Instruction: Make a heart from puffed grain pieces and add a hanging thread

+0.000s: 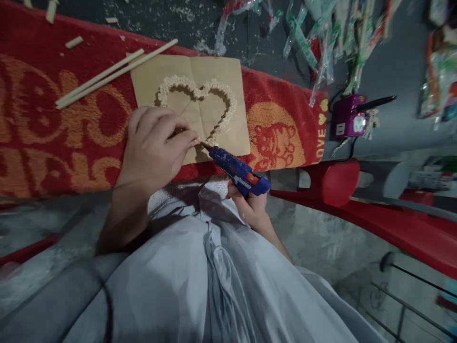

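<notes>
Left hand (153,140): fingertips pressed together at the lower tip of a heart-shaped outline of small pale pieces (232,102); anything between them is too small to tell. Right hand (253,208): wrapped around a blue plastic glue gun (235,167), nozzle at the same tip. The outline lies on creased tan paper (217,69), whose upper left corner 2 pale slender sticks (117,74) overlap.

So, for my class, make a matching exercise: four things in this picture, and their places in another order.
1. Glue gun
2. Heart outline
3. Long sticks
4. Purple box

A. Beyond the towel's LOVE end
B. In the right hand
C. Across towel and paper corner
D. On the creased paper

Pairs: 1-B, 2-D, 3-C, 4-A
</notes>
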Motion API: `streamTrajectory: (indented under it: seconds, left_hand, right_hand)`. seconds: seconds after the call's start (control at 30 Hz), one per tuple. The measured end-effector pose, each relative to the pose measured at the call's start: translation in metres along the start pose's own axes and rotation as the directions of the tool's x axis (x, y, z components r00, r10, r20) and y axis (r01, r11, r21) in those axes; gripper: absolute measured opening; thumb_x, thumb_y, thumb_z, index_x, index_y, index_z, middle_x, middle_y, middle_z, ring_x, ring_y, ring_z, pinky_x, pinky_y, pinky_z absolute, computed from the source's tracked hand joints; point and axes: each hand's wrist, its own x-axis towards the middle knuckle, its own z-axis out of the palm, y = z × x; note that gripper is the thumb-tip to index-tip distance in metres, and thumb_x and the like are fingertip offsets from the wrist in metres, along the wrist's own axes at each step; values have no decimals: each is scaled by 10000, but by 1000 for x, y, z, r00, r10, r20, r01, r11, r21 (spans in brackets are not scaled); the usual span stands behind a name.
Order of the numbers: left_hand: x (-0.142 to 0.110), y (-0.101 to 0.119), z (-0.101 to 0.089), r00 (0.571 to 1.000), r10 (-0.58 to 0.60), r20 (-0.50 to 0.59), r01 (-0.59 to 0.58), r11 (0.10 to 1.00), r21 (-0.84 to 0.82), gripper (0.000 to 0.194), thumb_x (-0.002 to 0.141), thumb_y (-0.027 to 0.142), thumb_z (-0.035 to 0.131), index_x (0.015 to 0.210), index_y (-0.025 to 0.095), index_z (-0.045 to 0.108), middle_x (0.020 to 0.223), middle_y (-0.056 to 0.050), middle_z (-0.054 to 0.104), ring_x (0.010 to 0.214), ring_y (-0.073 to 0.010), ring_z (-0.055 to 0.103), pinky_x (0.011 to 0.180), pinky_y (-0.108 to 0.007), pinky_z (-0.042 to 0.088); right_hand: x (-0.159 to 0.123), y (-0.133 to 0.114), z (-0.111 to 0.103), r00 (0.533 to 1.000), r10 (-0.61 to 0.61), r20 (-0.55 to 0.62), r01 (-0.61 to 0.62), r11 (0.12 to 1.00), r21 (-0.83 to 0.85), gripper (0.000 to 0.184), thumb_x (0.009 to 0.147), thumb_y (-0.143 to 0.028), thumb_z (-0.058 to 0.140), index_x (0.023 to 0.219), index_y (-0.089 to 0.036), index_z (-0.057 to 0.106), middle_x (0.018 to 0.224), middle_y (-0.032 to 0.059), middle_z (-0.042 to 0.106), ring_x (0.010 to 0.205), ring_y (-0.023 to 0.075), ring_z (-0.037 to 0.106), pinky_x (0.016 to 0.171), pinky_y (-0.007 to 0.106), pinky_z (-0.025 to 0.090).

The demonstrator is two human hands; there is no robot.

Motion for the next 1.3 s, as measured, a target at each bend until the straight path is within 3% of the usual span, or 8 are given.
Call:
streamTrajectory:
  seconds: [0.2, 0.33, 0.53, 0.63, 0.77, 0.9, 1.07, 1.3]
  left_hand:
    - [1, 0, -1, 1000, -6, 7, 6, 999, -40, 184, 1079, 329, 559, 1031, 312, 736, 1122, -33, 742, 1193, -304, 610, 1079, -559, 427]
    - [2, 0, -1, 998, -45, 45, 49, 996, -70, 194, 1077, 346, 544, 1041, 323, 733, 1117, -33, 731, 1208, -313, 591, 1097, -571, 408]
    - [0, -2, 2, 999, -46, 25, 47, 996, -74, 186, 1063, 358, 553, 1067, 329, 738, 1125, -41, 726, 1216, -328, 580, 1107, -595, 404]
    - [1, -2, 1, 998, -48, 37, 51, 996, -79, 196, 1067, 373, 542, 1066, 326, 732, 1119, -52, 726, 1223, -337, 577, 1110, -603, 400]
    - [2, -1, -1, 997, -48, 64, 53, 996, -77, 225, 1079, 385, 515, 1045, 318, 727, 1122, -55, 725, 1213, -331, 580, 1101, -601, 407]
    - [2, -1, -3, 996, -43, 73, 47, 997, -57, 216, 1073, 397, 516, 1058, 356, 728, 1149, -46, 725, 1219, -331, 582, 1097, -605, 415]
    - [2, -3, -3, 994, -42, 97, 51, 995, -83, 224, 1064, 442, 521, 1087, 362, 728, 1149, -55, 726, 1238, -347, 573, 1112, -620, 407]
    - [2, -2, 0, 996, -50, 68, 56, 995, -81, 301, 1092, 458, 469, 1079, 333, 742, 1105, -53, 731, 1205, -336, 579, 1117, -612, 404]
  right_hand:
    - [-7, 8, 2, 995, 102, 2, -102, 994, 38, 307, 961, -487, 650, 769, -264, 563, 715, 20, 595, 636, 185, 598, 614, 343, 543]
    - [-12, 11, -1, 994, 111, -13, -108, 985, 133, 349, 974, -546, 621, 790, -251, 590, 655, -6, 566, 571, 159, 550, 561, 318, 509]
    - [4, 12, -29, 971, 96, -220, -49, 977, 206, 628, 933, -872, 402, 898, -276, 594, 594, 15, 531, 481, 181, 512, 429, 327, 411]
    - [13, 14, -46, 960, 60, -275, 0, 977, 213, 585, 927, -841, 471, 834, -278, 598, 595, 8, 505, 447, 161, 417, 400, 333, 356]
    - [12, 16, -52, 987, 56, -150, -25, 979, 200, 461, 958, -684, 587, 802, -256, 655, 611, 10, 541, 523, 170, 498, 490, 337, 438]
    - [11, 13, -40, 997, 76, -20, -74, 995, 73, 408, 952, -631, 627, 816, -250, 681, 637, 7, 549, 621, 182, 539, 570, 337, 469]
    - [14, 6, -26, 1000, 4, 10, -4, 999, 40, 397, 1003, -594, 574, 794, -265, 647, 650, 6, 552, 600, 179, 521, 591, 351, 461]
    - [17, 1, -26, 998, -55, 16, 54, 997, 49, 310, 1037, -499, 577, 872, -258, 682, 681, -4, 586, 596, 164, 535, 612, 342, 453]
